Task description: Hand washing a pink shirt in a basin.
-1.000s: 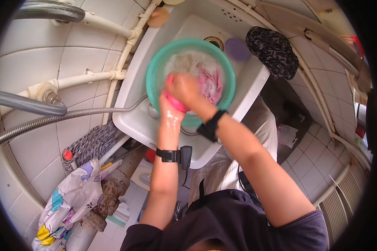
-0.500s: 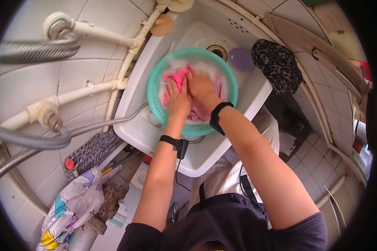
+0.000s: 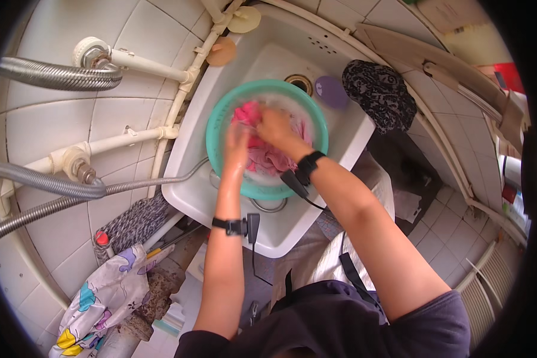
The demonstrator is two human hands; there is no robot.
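A teal plastic basin (image 3: 321, 128) stands in the white sink, holding sudsy water and wet pink cloth (image 3: 268, 160). A brighter pink bunch of the cloth (image 3: 247, 113) rises near the basin's far left. My right hand (image 3: 275, 128) is curled closed on the cloth close to this bunch, its fingertips hidden. My left hand (image 3: 237, 143) is over the left part of the basin, against the cloth's edge; motion smears its fingers, so their grip is unclear. Black straps with small devices circle both wrists.
The white sink (image 3: 268, 235) surrounds the basin; its drain (image 3: 299, 83) and a purple disc (image 3: 331, 92) lie beyond. Black patterned cloth (image 3: 379, 95) hangs over the right rim. Metal hoses (image 3: 71, 194) and pipes run along the left wall, above a patterned plastic sheet (image 3: 104, 298).
My left hand has moved left off the middle of the cloth and turned. The right hand has drawn slightly left and curled tighter. The view has shifted a little.
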